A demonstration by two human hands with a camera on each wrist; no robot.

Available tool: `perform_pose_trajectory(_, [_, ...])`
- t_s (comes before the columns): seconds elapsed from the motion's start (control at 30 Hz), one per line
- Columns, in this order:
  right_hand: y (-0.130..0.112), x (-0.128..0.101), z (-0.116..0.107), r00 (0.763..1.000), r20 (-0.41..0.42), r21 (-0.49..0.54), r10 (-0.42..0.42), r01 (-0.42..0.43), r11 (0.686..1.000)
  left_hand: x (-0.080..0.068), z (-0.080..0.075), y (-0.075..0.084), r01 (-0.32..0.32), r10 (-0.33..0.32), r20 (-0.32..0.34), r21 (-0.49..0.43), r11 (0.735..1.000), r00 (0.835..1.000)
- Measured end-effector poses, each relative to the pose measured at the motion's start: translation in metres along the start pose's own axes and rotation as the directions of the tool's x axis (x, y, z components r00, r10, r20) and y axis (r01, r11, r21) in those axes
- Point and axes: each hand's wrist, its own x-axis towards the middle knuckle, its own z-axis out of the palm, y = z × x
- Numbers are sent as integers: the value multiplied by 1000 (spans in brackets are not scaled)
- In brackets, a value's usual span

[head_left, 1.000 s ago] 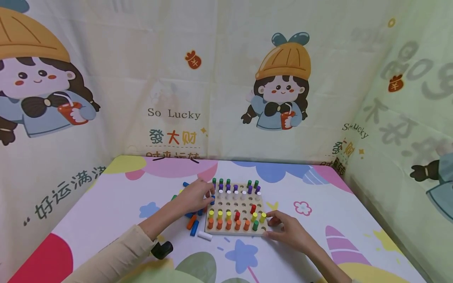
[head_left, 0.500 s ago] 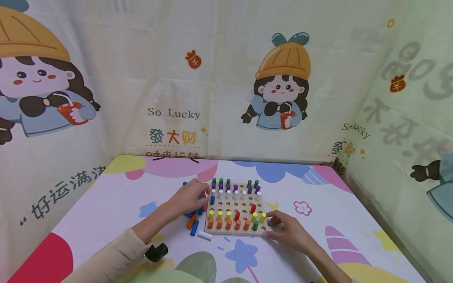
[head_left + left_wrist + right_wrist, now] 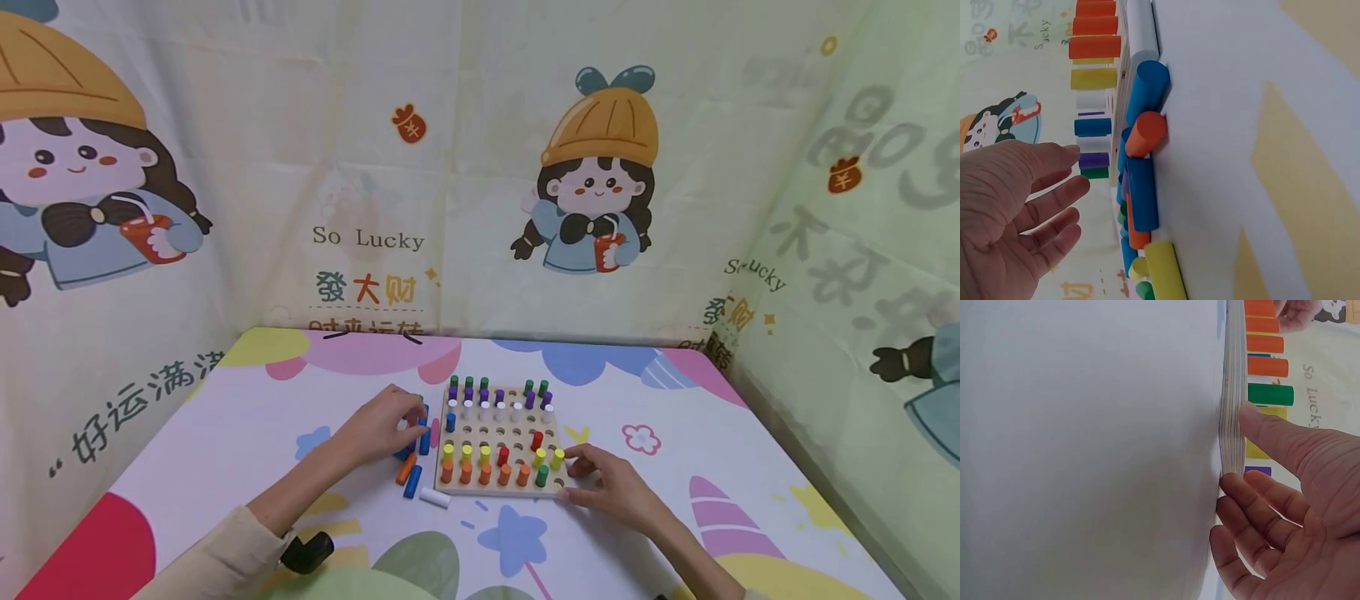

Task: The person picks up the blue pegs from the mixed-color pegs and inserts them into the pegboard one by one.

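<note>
A wooden peg board (image 3: 517, 429) lies in the middle of the table, with rows of coloured pegs standing in it; orange ones (image 3: 483, 475) fill the near row. One blue peg (image 3: 450, 422) stands alone in the left column. My left hand (image 3: 405, 417) hovers over loose pegs (image 3: 416, 442) just left of the board. In the left wrist view this hand (image 3: 1075, 169) has relaxed fingers and holds nothing. My right hand (image 3: 573, 479) clasps the board's near right corner. In the right wrist view its thumb (image 3: 1266, 428) lies on the board edge (image 3: 1232, 394) beside a green peg (image 3: 1270, 394).
An orange peg (image 3: 406, 469), a blue peg (image 3: 412, 482) and a white peg (image 3: 433, 498) lie off the board's near left corner. Printed cloth walls (image 3: 480, 167) close in the table at the back and on both sides. The tablecloth (image 3: 675, 433) is colourful.
My left hand let go of the blue peg, which now stands in the board's left column, and drew back leftward over the loose pegs. The right hand stayed put.
</note>
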Motion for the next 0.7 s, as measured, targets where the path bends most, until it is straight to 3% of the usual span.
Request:
perform_pose_trajectory(0.27, [0, 0, 0, 1000, 0, -4, -5, 5, 1000, -12, -2, -9, 28, -28, 0, -27, 999, 1000])
perform_pose_trajectory(0.7, [0, 0, 0, 1000, 3, -8, -4, 4, 1000, -31, -2, -33, 20, -20, -10, -12, 1000, 1000])
